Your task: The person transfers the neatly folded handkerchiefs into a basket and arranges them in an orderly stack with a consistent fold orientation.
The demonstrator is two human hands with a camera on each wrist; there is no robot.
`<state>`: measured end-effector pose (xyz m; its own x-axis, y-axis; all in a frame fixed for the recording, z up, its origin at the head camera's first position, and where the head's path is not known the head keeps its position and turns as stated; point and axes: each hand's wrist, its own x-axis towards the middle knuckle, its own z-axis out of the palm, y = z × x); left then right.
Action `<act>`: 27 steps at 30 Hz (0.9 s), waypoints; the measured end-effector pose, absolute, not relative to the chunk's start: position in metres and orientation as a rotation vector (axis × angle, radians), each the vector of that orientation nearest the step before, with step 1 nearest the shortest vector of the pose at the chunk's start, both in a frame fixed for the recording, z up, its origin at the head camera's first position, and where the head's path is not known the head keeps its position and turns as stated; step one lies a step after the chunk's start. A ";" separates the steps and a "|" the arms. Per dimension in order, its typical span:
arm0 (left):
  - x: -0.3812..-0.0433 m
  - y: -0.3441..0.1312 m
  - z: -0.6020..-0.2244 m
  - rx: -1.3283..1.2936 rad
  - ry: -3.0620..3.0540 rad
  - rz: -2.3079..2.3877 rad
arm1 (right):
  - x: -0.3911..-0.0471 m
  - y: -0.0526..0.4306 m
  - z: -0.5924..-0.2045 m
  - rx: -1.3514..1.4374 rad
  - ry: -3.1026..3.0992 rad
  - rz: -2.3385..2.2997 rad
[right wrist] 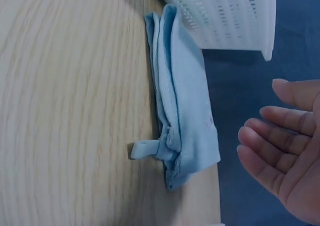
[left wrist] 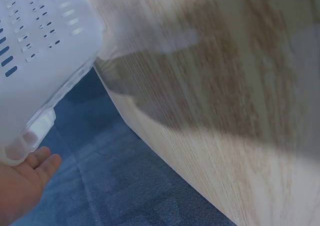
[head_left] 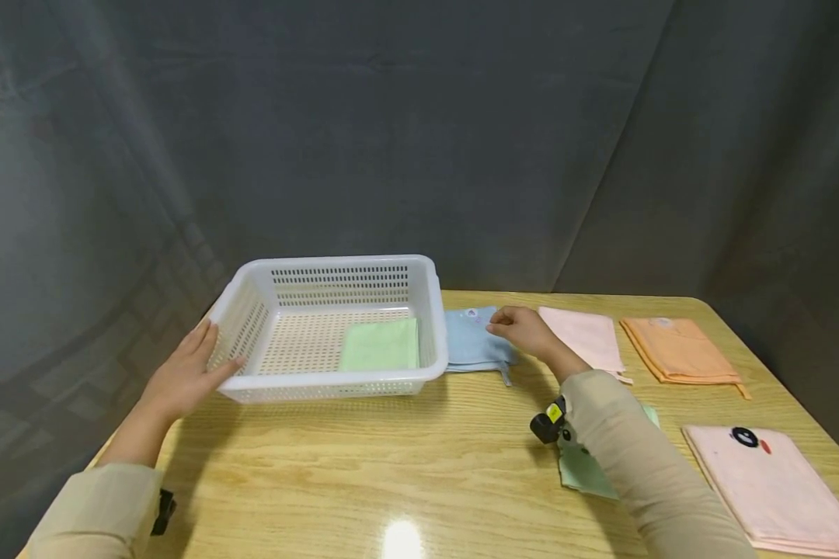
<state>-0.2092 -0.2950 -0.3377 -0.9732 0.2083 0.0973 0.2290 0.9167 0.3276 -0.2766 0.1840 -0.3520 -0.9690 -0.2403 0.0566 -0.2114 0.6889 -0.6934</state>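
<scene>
My left hand (head_left: pixel 182 379) grips the left side of a white plastic basket (head_left: pixel 429 310), its thumb over the rim. In the left wrist view, the fingers (left wrist: pixel 44 166) reach past the edge of the basket's handle. A folded light green towel (head_left: pixel 381 345) lies inside the basket at the right. Beside the basket is a folded blue towel (head_left: pixel 471 341) with a hanging loop. My right hand (head_left: pixel 524 330) hovers over its right side, empty, with fingers loosely bent. The right wrist view shows a gap between these fingers (right wrist: pixel 272 136) and the towel.
Right of the blue towel lie a folded pale pink towel (head_left: pixel 583 338) and an orange one (head_left: pixel 681 349). A green towel (head_left: pixel 587 473) is partly hidden under my right forearm. A larger pink towel (head_left: pixel 776 489) sits at the table's right front. A dark curtain (head_left: pixel 419 140) hangs behind.
</scene>
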 end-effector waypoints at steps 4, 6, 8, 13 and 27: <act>-0.211 -0.298 -0.341 -0.342 -3.008 -0.528 | -0.279 0.186 -0.355 -0.339 2.861 -1.144; -0.211 -0.298 -0.341 -0.337 -3.010 -0.525 | -0.281 0.187 -0.358 -0.317 2.865 -1.126; -0.211 -0.298 -0.342 -0.336 -3.009 -0.518 | -0.282 0.189 -0.360 -0.303 2.874 -1.104; -0.210 -0.296 -0.339 -0.335 -3.019 -0.532 | -0.284 0.192 -0.366 -0.300 2.905 -1.062; -0.209 -0.293 -0.336 -0.322 -3.031 -0.525 | -0.288 0.196 -0.372 -0.194 2.856 -0.938</act>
